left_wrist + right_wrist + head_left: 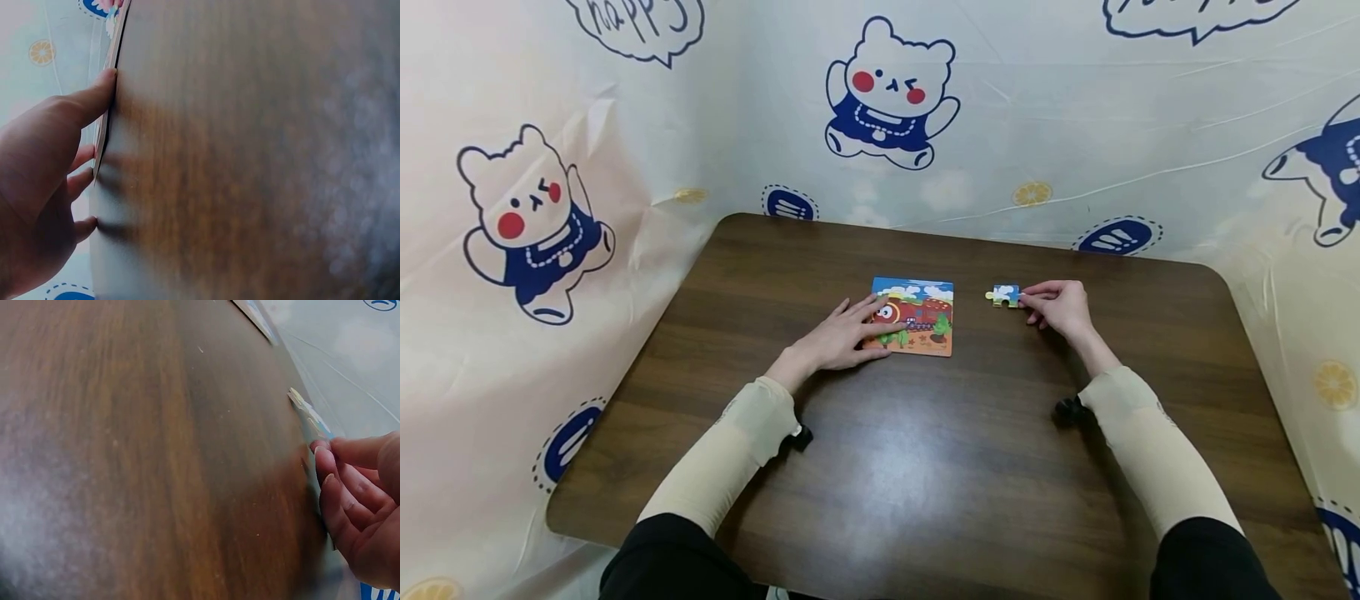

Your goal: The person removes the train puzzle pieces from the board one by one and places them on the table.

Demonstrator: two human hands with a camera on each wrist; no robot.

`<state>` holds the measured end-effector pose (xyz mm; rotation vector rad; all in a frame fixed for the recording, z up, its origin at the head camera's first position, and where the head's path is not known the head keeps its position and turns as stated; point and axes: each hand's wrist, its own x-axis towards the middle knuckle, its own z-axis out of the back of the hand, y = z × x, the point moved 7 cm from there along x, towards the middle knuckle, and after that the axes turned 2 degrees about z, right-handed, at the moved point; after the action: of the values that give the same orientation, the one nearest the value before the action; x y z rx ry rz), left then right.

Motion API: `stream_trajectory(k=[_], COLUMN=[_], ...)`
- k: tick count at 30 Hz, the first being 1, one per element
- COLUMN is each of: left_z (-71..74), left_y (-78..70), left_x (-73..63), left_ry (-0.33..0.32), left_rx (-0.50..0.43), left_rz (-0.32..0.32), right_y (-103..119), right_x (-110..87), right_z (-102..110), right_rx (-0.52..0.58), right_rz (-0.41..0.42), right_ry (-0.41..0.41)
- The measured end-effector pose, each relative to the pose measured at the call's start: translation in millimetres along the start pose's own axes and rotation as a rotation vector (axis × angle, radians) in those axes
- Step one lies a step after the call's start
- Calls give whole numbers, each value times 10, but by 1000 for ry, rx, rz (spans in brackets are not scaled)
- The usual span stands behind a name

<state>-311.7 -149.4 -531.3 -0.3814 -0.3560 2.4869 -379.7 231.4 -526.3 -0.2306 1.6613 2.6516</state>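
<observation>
Right hand: I pinch a small blue, white and yellow jigsaw piece at its right end
Jigsaw piece: apart from the square, card-like picture with a red train, to its right; whether it touches the dark brown wood-grain table I cannot tell
Left hand: fingers spread on the picture's left side, gripping nothing
Both hands: I judge the step as handling one piece while bracing the picture
Next for my pinch: it seems to call for a level, light hold
</observation>
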Motion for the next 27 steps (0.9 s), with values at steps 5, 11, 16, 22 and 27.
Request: stream_trajectory(k=[5,11,16,22,27], left_z=[9,23,35,41,38], left_y=[-4,-21,-50,-61,-41], left_x=[17,13,1,-14,-19], left_ry=[3,21,25,19,19], left_rx=[2,-1,-7,-3,1], left_rz=[-4,8,10,7,9], right_y=[10,16,28,41,44], right_x=[7,21,11,10,12], right_z=[21,17,15,1,-17], right_rx=[-42,-101,-142,-175,-187], right_rz=[-7,15,31,49,53], right_ry=[-6,0,-21,-35,-38])
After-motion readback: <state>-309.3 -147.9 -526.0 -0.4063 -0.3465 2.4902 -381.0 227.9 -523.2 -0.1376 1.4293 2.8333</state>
